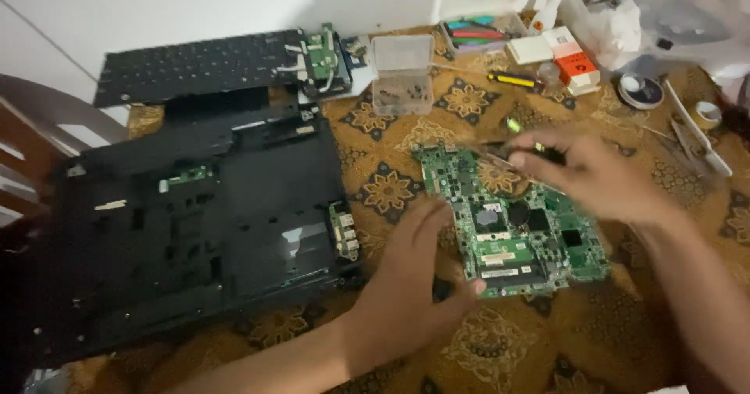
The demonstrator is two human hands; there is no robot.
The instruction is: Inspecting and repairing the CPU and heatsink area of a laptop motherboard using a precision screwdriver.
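Left hand spread flat, pressing green circuit board edge — right hand above board, pinching thin dark tool, blurred. Black laptop chassis just left.

A floor covered by a brown patterned cloth carries a green circuit board near its middle. A black laptop shell lies toward the left edge, with a keyboard and clear plastic box along the far edge.
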